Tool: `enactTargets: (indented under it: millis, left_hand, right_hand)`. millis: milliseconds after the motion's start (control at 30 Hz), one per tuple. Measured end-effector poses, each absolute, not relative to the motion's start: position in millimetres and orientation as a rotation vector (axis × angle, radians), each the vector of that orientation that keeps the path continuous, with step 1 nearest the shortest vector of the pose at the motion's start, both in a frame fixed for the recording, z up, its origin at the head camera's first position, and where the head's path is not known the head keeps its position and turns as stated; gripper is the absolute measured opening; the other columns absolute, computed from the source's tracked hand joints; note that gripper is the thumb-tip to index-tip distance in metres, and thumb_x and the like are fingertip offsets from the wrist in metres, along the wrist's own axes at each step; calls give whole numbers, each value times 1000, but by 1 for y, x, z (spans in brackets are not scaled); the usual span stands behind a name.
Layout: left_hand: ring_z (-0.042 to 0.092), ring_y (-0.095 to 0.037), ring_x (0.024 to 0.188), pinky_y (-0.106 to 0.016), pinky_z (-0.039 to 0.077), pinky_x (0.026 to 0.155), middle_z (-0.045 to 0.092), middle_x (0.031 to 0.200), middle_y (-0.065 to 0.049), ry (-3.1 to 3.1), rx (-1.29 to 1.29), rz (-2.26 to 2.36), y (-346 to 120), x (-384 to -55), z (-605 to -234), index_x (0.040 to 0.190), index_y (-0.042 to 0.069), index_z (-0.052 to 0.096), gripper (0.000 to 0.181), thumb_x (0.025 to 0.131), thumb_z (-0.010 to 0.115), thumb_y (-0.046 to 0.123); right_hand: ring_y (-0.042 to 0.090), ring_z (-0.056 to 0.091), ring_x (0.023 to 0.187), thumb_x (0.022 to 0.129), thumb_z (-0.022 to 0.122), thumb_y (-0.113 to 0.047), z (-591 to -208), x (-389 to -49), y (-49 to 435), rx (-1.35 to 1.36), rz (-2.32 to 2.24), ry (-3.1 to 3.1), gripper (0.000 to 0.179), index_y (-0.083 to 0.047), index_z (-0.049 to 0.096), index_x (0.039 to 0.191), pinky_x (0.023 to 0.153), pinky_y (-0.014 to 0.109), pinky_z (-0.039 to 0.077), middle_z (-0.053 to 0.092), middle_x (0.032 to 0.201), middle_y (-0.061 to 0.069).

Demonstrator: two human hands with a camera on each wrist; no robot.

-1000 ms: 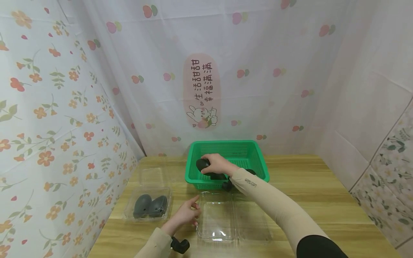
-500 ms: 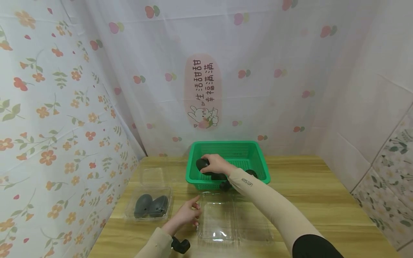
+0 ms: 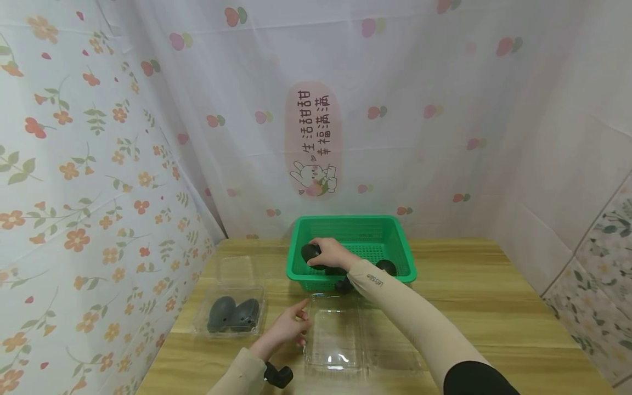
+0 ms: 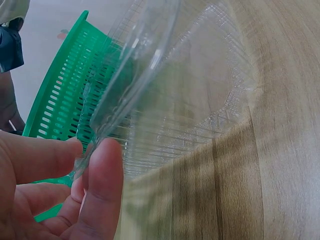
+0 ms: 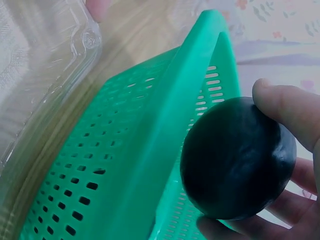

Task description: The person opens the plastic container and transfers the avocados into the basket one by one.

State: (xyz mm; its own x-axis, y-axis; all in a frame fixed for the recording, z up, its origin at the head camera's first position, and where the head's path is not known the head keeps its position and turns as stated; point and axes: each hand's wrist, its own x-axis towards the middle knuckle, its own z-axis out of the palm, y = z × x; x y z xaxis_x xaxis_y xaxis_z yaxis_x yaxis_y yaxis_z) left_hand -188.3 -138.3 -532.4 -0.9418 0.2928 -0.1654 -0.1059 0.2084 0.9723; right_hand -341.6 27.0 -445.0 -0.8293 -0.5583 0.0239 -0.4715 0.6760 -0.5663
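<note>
In the head view my right hand (image 3: 333,254) holds a dark, smooth, egg-shaped fruit (image 3: 310,253), much like an avocado, over the left part of the green basket (image 3: 408,258). Close up in the right wrist view, thumb and fingers curl round this fruit (image 5: 237,160) beside the basket's rim (image 5: 170,95). More dark fruit (image 3: 387,267) lies in the basket, partly hidden by the right arm. My left hand (image 3: 287,325) is at the left edge of an opened clear plastic clamshell box (image 3: 336,334); the left wrist view shows thumb and finger pinching its edge (image 4: 100,130).
On the left of the wooden table (image 3: 469,312) stands another clear box (image 3: 261,310), lid raised, with two dark fruits (image 3: 222,314) in it. The opened box's lid (image 3: 392,348) lies flat to the right. A printed curtain (image 3: 419,164) hangs behind the basket.
The head view has shifted slightly. My right hand stays over the basket with the dark fruit, and the left hand keeps its place at the clear box.
</note>
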Motion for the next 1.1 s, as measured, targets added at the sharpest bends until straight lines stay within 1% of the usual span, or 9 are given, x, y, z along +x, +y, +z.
enactTargets:
  millis: [233, 467, 833, 1100]
  left_hand:
    - [49, -14, 55, -24, 47, 43, 47, 94, -9, 2189, 185, 1782, -138, -188, -533, 148, -8, 25, 67, 90, 59, -5]
    - [49, -14, 59, -22, 47, 42, 47, 94, -10, 2179, 188, 1785, -138, -189, -534, 148, -9, 24, 67, 90, 59, -6]
    - [48, -13, 54, -24, 47, 42, 46, 93, -9, 2180, 190, 1777, -138, -190, -533, 149, -8, 24, 67, 91, 59, -4]
    - [47, -13, 58, -24, 47, 44, 46, 93, -10, 2159, 173, 1786, -138, -191, -532, 149, -7, 24, 67, 92, 58, -5]
  right_hand:
    - [30, 56, 113, 86, 74, -25, -451, -342, 27, -832, -873, 2734, 61, -2, 50, 138, 90, 43, 50, 56, 131, 15]
    - [31, 54, 117, 85, 75, -27, -455, -343, 28, -812, -881, 2724, 63, -3, 52, 137, 93, 44, 49, 54, 134, 14]
    - [32, 53, 118, 84, 76, -24, -457, -345, 22, -782, -918, 2709, 63, -1, 51, 137, 93, 46, 49, 54, 134, 15]
    - [31, 55, 114, 83, 77, -24, -463, -347, 20, -795, -873, 2720, 65, -3, 51, 138, 91, 44, 50, 57, 129, 15]
